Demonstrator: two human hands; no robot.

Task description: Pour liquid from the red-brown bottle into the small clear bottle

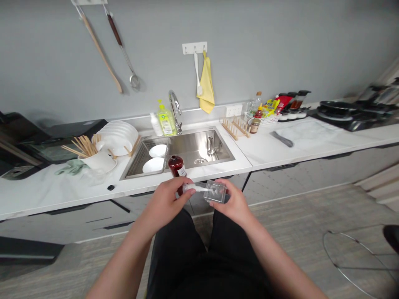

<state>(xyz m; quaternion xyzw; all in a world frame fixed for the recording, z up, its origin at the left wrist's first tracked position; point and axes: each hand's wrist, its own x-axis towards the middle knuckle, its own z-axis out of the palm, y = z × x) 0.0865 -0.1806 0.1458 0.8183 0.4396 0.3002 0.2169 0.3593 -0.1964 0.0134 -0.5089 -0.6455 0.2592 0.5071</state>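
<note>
My left hand (176,194) is closed around a small white object with a narrow tip (193,188), perhaps a tube or pump head. Its tip points right, over a clear square container (215,192). That container is gripped at its right side by the fingers of my right hand (231,202). A dark red-brown bottle (176,165) with a pale label stands upright just beyond my left hand, at the counter's front edge. Its lower part is partly hidden by my left hand, and I cannot tell whether my fingers also touch it.
Behind the hands is a steel sink (224,149) with white bowls (154,165) in its rack and a tap (175,110). A white pot of chopsticks (99,162) and plates (121,133) stand left. A wooden rack (235,128) and condiment basket (269,120) are right.
</note>
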